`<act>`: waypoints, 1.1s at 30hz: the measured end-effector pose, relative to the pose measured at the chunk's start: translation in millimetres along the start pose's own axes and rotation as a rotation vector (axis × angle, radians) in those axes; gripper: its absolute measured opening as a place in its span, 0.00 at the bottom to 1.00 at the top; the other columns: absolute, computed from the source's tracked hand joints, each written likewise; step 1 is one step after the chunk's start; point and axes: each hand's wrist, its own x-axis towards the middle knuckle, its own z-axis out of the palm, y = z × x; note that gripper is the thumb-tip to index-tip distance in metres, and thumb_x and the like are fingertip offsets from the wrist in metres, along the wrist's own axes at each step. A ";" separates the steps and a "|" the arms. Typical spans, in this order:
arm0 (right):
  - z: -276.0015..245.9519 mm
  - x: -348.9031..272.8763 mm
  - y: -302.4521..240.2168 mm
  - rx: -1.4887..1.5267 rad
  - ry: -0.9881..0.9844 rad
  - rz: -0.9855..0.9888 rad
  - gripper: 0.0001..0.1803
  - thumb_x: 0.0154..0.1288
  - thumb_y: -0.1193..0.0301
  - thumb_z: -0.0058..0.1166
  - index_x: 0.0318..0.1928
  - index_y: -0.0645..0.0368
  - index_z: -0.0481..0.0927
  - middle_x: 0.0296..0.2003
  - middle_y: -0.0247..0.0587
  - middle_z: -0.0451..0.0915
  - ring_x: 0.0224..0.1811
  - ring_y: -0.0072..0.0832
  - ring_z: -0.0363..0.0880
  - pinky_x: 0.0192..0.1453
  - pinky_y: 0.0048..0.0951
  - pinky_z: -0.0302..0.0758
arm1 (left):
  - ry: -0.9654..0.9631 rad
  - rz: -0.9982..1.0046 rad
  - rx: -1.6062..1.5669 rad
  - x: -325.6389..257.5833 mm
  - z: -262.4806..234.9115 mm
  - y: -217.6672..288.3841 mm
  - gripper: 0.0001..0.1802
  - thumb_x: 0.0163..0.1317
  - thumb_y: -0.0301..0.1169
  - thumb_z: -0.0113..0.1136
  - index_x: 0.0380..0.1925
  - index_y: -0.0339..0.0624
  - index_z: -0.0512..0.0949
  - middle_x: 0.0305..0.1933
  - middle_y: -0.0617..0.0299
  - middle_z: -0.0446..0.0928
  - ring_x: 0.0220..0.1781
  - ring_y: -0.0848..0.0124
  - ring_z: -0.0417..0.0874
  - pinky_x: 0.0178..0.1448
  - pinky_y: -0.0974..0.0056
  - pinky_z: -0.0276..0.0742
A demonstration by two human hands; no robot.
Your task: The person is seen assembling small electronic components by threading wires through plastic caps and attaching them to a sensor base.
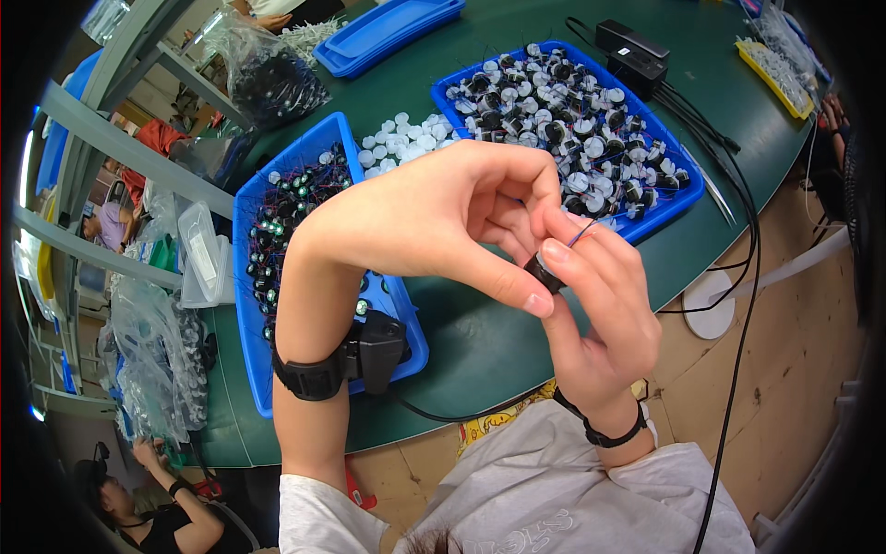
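My left hand [415, 212] arches over the table, its thumb and fingertips closed on a small black round part [541, 274]. My right hand [604, 314] pinches the same part from the other side. Thin red and blue wires [583, 233] stick up from between the fingers. A pale piece on the part's top is mostly hidden by my fingertips. Under my left forearm lies a blue tray [244, 360] of small black parts with shiny ends and wires. Beyond my hands, another blue tray [637, 227] holds many black parts with white discs on them.
Loose white discs [397, 143] lie between the trays. Stacked blue trays [388, 35], a bag of dark parts [268, 83], black power adapters [637, 60] with cables and a yellow tray [775, 78] stand farther off. Metal shelving rails [138, 157] run at left. Other people sit nearby.
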 end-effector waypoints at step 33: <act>2.5 -6.1 6.4 0.184 0.101 0.084 0.23 0.36 0.87 0.59 0.40 0.66 0.76 0.38 0.44 0.78 0.40 0.36 0.75 0.45 0.32 0.73 | -0.063 -0.061 -0.002 -0.5 0.4 0.5 0.18 0.45 0.19 0.66 0.32 0.39 0.66 0.34 0.65 0.73 0.38 0.80 0.74 0.42 0.73 0.71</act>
